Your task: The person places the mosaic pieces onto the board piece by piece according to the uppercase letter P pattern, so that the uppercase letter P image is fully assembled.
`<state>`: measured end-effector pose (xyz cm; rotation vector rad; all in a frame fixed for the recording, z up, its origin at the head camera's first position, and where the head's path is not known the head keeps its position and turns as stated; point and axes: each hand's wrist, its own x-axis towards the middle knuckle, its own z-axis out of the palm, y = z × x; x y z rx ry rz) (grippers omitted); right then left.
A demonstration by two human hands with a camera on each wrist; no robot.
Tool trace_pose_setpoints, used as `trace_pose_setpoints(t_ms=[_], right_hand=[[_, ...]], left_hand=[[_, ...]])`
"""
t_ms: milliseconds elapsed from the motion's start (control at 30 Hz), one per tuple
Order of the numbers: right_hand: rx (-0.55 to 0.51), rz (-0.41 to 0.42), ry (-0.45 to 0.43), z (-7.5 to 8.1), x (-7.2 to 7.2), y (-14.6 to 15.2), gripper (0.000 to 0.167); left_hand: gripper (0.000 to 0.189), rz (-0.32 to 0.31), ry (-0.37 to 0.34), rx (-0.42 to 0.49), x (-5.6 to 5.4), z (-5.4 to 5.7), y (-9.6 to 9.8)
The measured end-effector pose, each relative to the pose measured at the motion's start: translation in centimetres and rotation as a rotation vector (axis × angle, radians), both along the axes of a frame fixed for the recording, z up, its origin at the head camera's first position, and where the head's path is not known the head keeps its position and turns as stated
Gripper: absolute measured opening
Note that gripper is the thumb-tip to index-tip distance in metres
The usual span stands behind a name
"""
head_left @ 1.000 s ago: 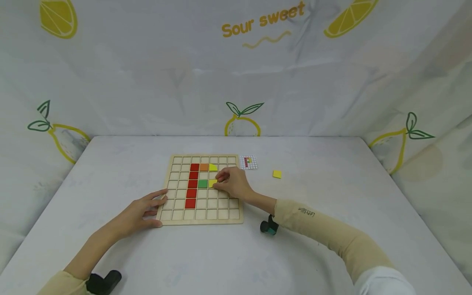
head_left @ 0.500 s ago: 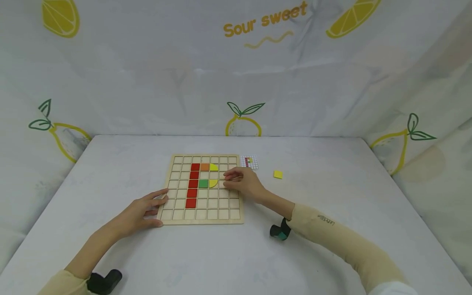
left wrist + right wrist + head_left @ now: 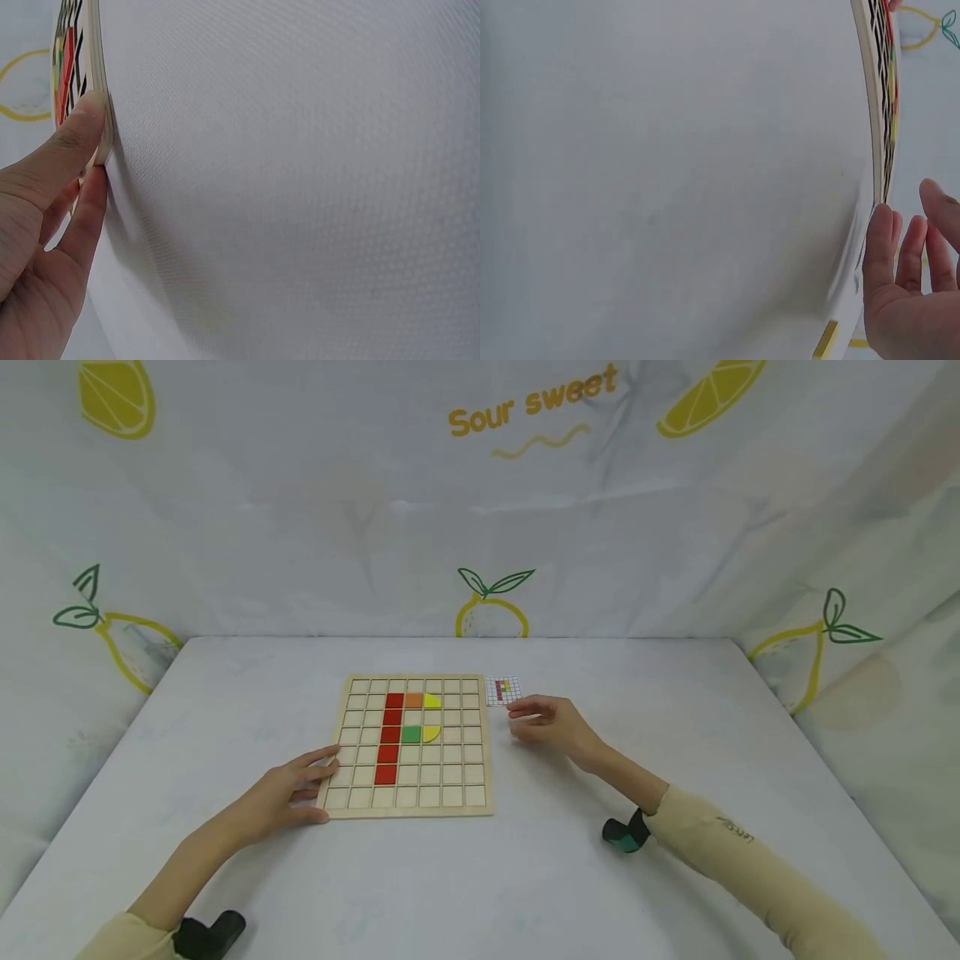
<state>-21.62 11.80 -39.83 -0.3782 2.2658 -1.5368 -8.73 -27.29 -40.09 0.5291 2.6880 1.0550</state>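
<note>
A wooden grid board lies flat on the table. Set in its cells are a column of several red square tiles, an orange tile, a green tile and two yellow quarter-round tiles. My left hand holds the board's near left corner, with thumb and fingers on its edges. To the right of the board my right hand hovers by a small pattern card, fingers loosely bent, nothing between them. A yellow tile lies on the table, hidden by that hand in the head view.
The white table runs back to a white curtain with lemon prints. A black wrist camera sits on the right wrist, another wrist camera on the left.
My right hand has left the lower yellow quarter-round tile on the board and moved right, past the board's edge, over to the card and loose yellow tile. The left hand has stayed put.
</note>
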Motion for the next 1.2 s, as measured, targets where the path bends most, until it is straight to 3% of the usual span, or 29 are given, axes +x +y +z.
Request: trace_pose_setpoints(t_ms=[333, 533, 733, 967, 1200], right_hand=[[0.045, 0.010, 0.007, -0.4, -1.3, 5.9, 0.042], [0.107, -0.013, 0.074, -0.5, -2.1, 7.9, 0.041], [0.219, -0.035, 0.134, -0.6, -2.7, 8.4, 0.041], [0.407, -0.006, 0.240, -0.4, -3.3, 7.4, 0.036], [0.413, 0.018, 0.280, -0.8, -3.8, 7.3, 0.029]], left_hand=[[0.074, -0.011, 0.010, -0.010, -0.1, 0.1, 0.1], [0.076, -0.009, 0.011, -0.004, 0.0, 0.1, 0.0], [0.072, -0.017, 0.012, 0.000, 0.1, 0.0, -0.1], [0.080, -0.022, 0.016, 0.029, 0.1, 0.0, -0.1], [0.073, -0.022, 0.007, 0.015, 0.1, -0.2, -0.2]])
